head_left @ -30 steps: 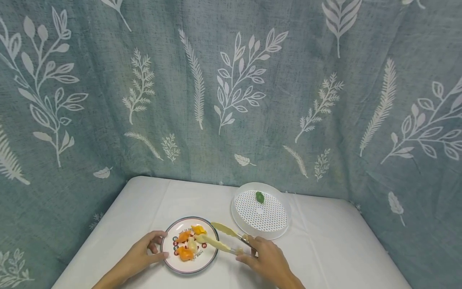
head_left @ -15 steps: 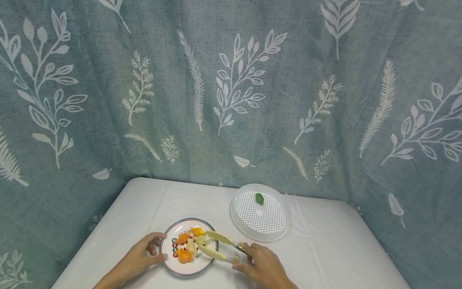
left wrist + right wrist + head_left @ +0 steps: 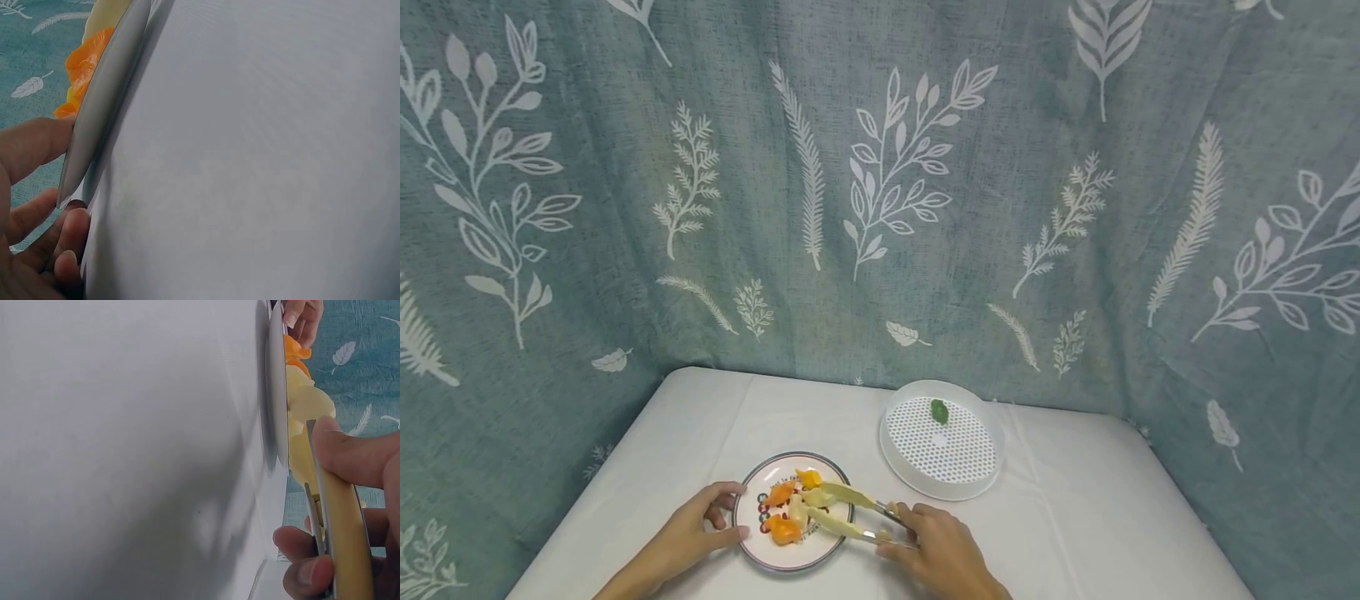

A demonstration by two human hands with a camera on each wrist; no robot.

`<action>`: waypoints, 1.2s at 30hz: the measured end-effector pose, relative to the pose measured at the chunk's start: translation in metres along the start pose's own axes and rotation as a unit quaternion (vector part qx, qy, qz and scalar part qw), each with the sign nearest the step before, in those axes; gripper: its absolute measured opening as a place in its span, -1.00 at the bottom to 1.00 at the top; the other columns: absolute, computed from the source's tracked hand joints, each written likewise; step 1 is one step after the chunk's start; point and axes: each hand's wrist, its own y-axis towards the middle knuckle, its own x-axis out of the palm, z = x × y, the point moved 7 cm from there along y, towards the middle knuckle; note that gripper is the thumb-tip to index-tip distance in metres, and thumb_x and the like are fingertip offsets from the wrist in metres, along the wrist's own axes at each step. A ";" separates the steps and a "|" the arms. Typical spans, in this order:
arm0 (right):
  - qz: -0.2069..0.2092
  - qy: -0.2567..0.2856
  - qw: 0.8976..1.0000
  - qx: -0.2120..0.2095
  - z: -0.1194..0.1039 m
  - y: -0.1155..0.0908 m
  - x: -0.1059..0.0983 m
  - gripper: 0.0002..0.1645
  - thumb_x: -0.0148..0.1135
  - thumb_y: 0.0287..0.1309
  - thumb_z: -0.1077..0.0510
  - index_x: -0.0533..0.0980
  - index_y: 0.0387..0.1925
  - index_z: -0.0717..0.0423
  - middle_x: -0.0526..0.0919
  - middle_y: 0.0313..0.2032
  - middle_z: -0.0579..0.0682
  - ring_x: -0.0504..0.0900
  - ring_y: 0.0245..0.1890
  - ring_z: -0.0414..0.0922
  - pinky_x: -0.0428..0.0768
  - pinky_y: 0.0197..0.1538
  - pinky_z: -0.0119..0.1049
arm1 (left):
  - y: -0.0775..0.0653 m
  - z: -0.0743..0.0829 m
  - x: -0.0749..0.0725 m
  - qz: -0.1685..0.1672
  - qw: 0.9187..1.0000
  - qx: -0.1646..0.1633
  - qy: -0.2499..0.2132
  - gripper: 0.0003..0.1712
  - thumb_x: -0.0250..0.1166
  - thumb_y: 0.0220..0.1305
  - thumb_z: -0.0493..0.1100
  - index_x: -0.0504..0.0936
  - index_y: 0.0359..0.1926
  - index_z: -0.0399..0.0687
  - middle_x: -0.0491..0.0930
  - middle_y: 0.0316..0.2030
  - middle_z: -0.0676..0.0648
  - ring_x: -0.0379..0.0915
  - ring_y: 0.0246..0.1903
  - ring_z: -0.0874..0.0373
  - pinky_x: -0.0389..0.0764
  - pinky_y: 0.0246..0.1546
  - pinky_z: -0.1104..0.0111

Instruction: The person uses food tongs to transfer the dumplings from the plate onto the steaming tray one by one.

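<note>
My left hand (image 3: pixel 688 529) holds the left edge of a round plate (image 3: pixel 766 552) with a dark rim; in the left wrist view its thumb lies at the rim. Several dumpling-like pieces lie on the plate, among them an orange one (image 3: pixel 784 530), a yellow one (image 3: pixel 809 477) and a pale one (image 3: pixel 818 497). Tongs with pale yellow tips (image 3: pixel 833 523) are in my right hand (image 3: pixel 942 546), thumb and fingers on opposite arms. The tips stand on either side of the pale piece at the plate's right; whether they touch it I cannot tell.
Behind the tongs, a white round basket (image 3: pixel 898 479) with a perforated bottom holds one green piece (image 3: pixel 939 411). A white cloth (image 3: pixel 1075 500) covers the table. Leaf-patterned curtains (image 3: pixel 820 317) hang behind and at both sides.
The tongs have moved left over the plate, and their tips have come closer together around the pale piece. My left hand keeps its place on the plate.
</note>
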 end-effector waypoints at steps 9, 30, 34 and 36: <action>0.009 -0.013 1.000 -0.005 0.000 0.001 -0.002 -0.19 0.36 0.15 -0.39 0.66 0.15 0.15 0.31 -0.57 -0.29 0.25 -0.61 -0.34 0.30 -0.53 -0.40 | 0.000 0.001 -0.001 0.003 1.000 0.001 0.007 -0.16 0.67 -0.06 0.05 0.55 0.24 -0.05 0.56 -0.14 0.04 0.36 -0.30 0.13 0.41 -0.41 0.35; 0.062 -0.086 0.993 -0.057 -0.013 0.003 -0.007 -0.29 0.34 0.14 -0.41 0.71 0.09 0.01 0.24 -0.58 -0.32 0.17 -0.60 -0.35 0.24 -0.55 -0.40 | -0.001 -0.001 0.001 0.000 1.000 0.000 0.005 -0.16 0.67 -0.06 0.05 0.56 0.25 -0.05 0.57 -0.12 0.04 0.36 -0.29 0.14 0.41 -0.37 0.34; 0.067 -0.083 0.993 -0.055 -0.012 0.002 -0.007 -0.30 0.36 0.12 -0.40 0.72 0.07 0.01 0.24 -0.58 -0.32 0.17 -0.60 -0.36 0.24 -0.55 -0.41 | -0.001 -0.001 0.001 -0.002 1.000 0.000 0.002 -0.16 0.67 -0.05 0.06 0.55 0.25 -0.05 0.57 -0.12 0.03 0.36 -0.30 0.13 0.41 -0.38 0.33; 0.065 -0.076 0.994 -0.051 -0.010 0.002 -0.007 -0.31 0.37 0.12 -0.39 0.72 0.07 0.00 0.23 -0.59 -0.32 0.17 -0.61 -0.37 0.24 -0.56 -0.42 | -0.001 -0.001 0.001 -0.003 1.000 -0.002 0.000 -0.15 0.67 -0.06 0.06 0.55 0.25 -0.05 0.57 -0.11 0.02 0.36 -0.30 0.13 0.41 -0.38 0.33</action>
